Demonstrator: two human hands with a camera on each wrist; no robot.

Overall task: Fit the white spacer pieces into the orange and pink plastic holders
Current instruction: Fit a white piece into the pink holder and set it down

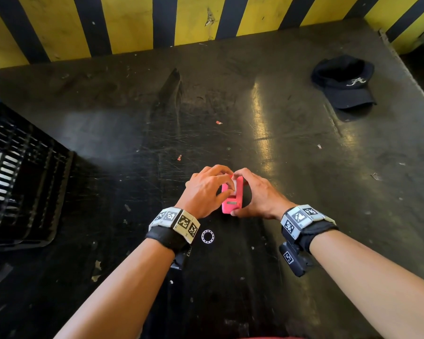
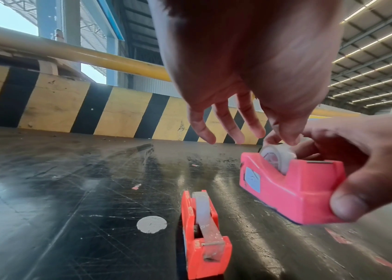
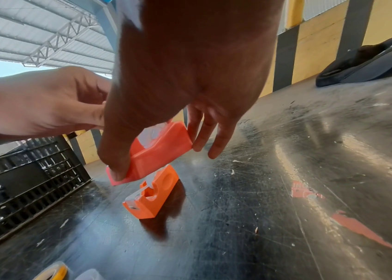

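I have the pink holder [image 1: 231,199] lifted just off the desk [image 1: 304,155] at 6 o'clock — right hand [image 1: 260,195] clamping its stiff, light ends, left hand [image 1: 206,189] pinching the white spacer [image 2: 277,153] into its slot — smooth plastic, likely slippery.

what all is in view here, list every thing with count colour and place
pink holder: 1, pink, held off the table between both hands
white spacer: 1, white, in the pink holder's well
orange holder: 1, orange, on the table below the hands, white piece inside
table: 1, black, scratched
crate: 1, black, far left
cap: 1, dark, far right
ring: 1, white, by left wrist
left hand: fingertips on the spacer
right hand: grips the pink holder
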